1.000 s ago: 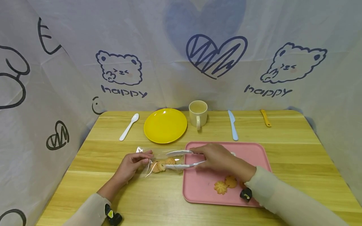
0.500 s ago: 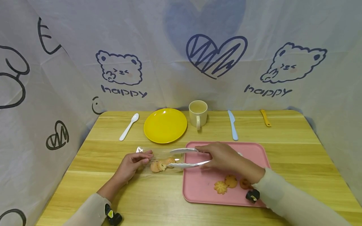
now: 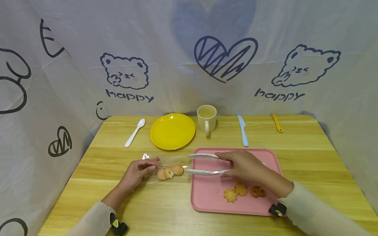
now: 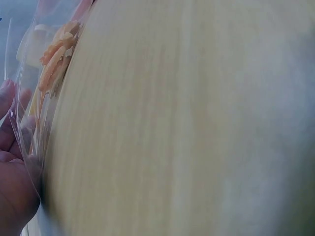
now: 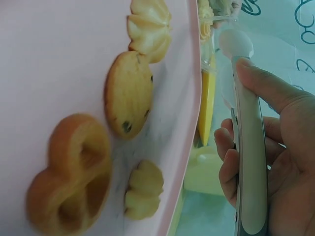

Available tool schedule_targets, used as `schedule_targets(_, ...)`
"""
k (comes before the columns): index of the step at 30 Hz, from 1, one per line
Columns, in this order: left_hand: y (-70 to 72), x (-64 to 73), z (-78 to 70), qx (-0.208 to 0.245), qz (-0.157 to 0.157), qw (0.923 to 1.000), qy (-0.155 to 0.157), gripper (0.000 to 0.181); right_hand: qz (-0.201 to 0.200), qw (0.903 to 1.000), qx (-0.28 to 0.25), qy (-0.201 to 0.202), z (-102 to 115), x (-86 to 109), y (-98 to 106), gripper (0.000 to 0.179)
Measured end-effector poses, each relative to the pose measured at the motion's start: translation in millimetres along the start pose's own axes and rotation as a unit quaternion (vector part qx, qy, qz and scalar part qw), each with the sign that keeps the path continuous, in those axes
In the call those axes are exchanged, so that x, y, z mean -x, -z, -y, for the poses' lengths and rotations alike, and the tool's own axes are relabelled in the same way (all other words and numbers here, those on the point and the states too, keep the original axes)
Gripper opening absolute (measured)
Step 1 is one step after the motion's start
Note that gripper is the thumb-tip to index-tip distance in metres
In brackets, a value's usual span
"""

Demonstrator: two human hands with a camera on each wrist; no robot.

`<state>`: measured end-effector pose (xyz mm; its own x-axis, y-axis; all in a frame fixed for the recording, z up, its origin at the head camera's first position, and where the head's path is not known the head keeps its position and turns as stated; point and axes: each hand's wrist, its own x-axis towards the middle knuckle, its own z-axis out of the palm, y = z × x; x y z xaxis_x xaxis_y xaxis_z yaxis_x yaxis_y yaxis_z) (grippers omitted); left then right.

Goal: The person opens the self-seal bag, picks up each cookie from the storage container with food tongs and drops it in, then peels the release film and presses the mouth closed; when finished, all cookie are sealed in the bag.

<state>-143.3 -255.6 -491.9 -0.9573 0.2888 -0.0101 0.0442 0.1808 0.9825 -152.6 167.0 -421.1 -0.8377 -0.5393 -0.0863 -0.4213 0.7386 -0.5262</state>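
Note:
My left hand point(image 3: 138, 173) pinches the left end of a clear plastic bag point(image 3: 171, 160) lying on the table. Several cookies point(image 3: 169, 172) sit in a row inside it; the left wrist view shows the bag point(image 4: 30, 54) held up by thumb and fingers. My right hand point(image 3: 246, 166) grips white-tipped tongs point(image 3: 205, 156), also in the right wrist view point(image 5: 252, 147). Their arms are spread with nothing between them, tips by the bag's right-hand mouth. Below that hand, a pink tray point(image 3: 206, 200) bears a flower-shaped cookie point(image 3: 230, 195), a round cookie point(image 3: 241, 189) and a pretzel-shaped cookie point(image 3: 258, 191).
Along the back of the table stand a white spoon point(image 3: 135, 132), a yellow plate point(image 3: 172, 131), a cream mug point(image 3: 206, 119), a light blue knife point(image 3: 243, 131) and a yellow handle-like utensil point(image 3: 277, 123). A printed cloth point(image 3: 177, 65) hangs behind. Another small cookie point(image 5: 143, 191) lies on the tray.
My right hand has drawn the tongs rightward, and their tips have come out from among the bagged cookies to the bag's mouth. The left hand has stayed in place.

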Motion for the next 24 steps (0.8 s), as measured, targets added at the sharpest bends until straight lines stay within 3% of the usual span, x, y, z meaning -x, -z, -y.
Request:
schedule_targets(7,0.1,0.1,1.6,-0.001,-0.001,1.0000,-0.001,0.027,-0.017,0.9999,0.000,-0.001,-15.7,21.5,5.1,0.072)
schedule_targets(14,-0.1,0.0,1.7,0.000,-0.004,1.0000,-0.002,0.026,-0.060,0.9980,0.007,0.016,-34.7,43.7,9.2,0.073)
schedule_targets(24,0.4,-0.4,2.7,0.001,0.000,1.0000,-0.006,0.027,-0.078,0.9966,0.004,-0.028,-55.7,73.2,12.2,0.075)
